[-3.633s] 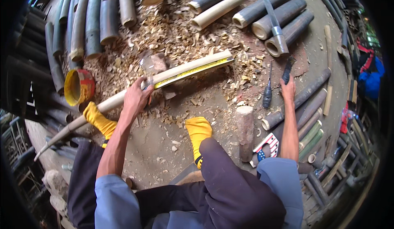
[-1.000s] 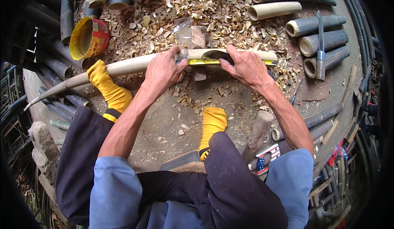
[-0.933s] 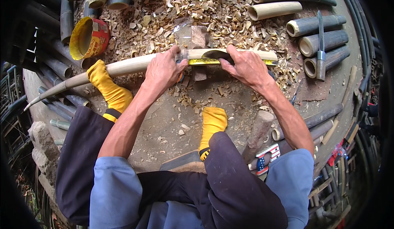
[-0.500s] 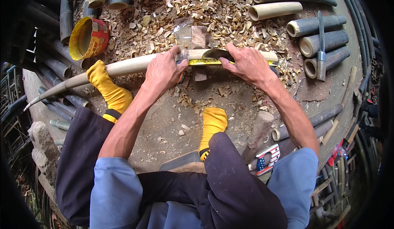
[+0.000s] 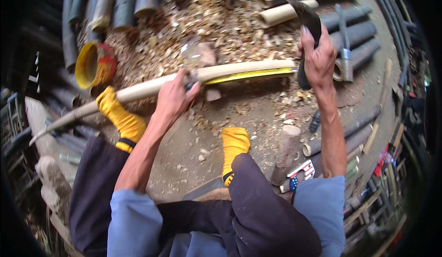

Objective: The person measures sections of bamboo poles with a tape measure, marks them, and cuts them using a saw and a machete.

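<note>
A long, curved pole (image 5: 142,88) with its outer skin shaved off, apparently bamboo, lies across in front of me and tapers to the left. My left hand (image 5: 172,98) is closed at its middle, pressing a tape measure (image 5: 190,80) against it; the case is mostly hidden by my fingers. From there the yellow tape blade (image 5: 251,75) runs out along the pole's near side to its right end. Beyond that end, my right hand (image 5: 317,60) grips a knife (image 5: 307,18) with a dark, curved blade pointing up and away. The knife is apart from the pole.
Pale shavings (image 5: 230,20) cover the ground ahead. Cut bamboo lengths (image 5: 125,8) lie far left and right, with a chisel-like tool (image 5: 343,40) on the right ones. A yellow-red tin (image 5: 86,66) stands left. A wooden post (image 5: 286,153) and saw handle (image 5: 304,169) are near right.
My right hand has left the pole and tape and swung up to the right with the knife. The tape stays stretched along the pole, and my left hand keeps its grip.
</note>
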A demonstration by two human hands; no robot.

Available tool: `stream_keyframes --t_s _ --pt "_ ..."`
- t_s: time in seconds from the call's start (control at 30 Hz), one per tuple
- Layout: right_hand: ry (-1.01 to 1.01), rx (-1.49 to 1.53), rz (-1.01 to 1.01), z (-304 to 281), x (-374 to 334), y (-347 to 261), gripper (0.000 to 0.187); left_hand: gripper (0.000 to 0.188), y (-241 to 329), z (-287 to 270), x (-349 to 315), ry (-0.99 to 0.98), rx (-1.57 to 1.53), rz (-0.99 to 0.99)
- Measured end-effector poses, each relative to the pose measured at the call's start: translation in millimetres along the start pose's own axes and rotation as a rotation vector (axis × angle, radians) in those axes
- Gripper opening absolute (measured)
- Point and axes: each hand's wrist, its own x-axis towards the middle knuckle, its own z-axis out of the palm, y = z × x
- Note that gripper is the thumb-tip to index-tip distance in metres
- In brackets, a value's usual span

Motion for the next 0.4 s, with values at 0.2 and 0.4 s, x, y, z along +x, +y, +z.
stream_keyframes --t_s 0.2,0.4 --pt "0.318 0.259 0.364 -64.6 -93.5 37.7 0.022 0.032 0.4 15.7 -46.9 -0.187 -0.260 0.009" --pt "-0.124 -0.293 0.577 -56.6 -147.0 58.6 0.056 0.035 -53.5 42.8 -72.0 -0.294 -0.174 0.017"
